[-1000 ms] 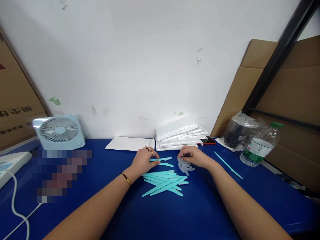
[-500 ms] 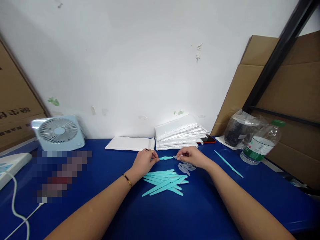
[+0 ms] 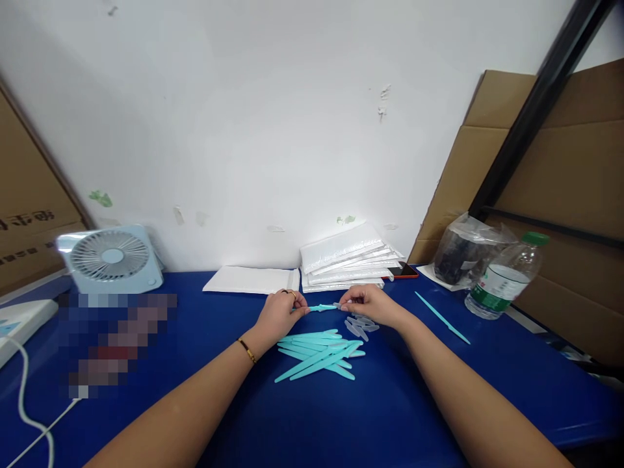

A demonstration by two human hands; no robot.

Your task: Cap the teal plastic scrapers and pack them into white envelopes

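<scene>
Pinched by its handle, a turquoise eyebrow razor (image 3: 320, 307) points rightward from my left hand (image 3: 281, 314). My right hand (image 3: 373, 304) grips a small translucent blade cap (image 3: 337, 305) between thumb and fingers. The cap is at the razor's blade end; whether it is partly over the tip is too small to tell. Below my left hand lies a loose pile of turquoise razors (image 3: 319, 357). Several translucent caps (image 3: 361, 327) are scattered under my right hand. Another razor (image 3: 442, 318) lies alone on the right.
White padded envelopes (image 3: 344, 257) are stacked against the wall, partly over a phone (image 3: 403, 270). One white envelope (image 3: 251, 279) lies flat beside them. A small fan (image 3: 113, 257) stands at left. At right stand a water bottle (image 3: 504, 279) and a plastic-wrapped dark container (image 3: 455, 257) on the blue table (image 3: 385, 409).
My right hand has moved slightly left, bringing the cap up to the razor's blade end. My left hand keeps its hold. The whole view has shifted a little.
</scene>
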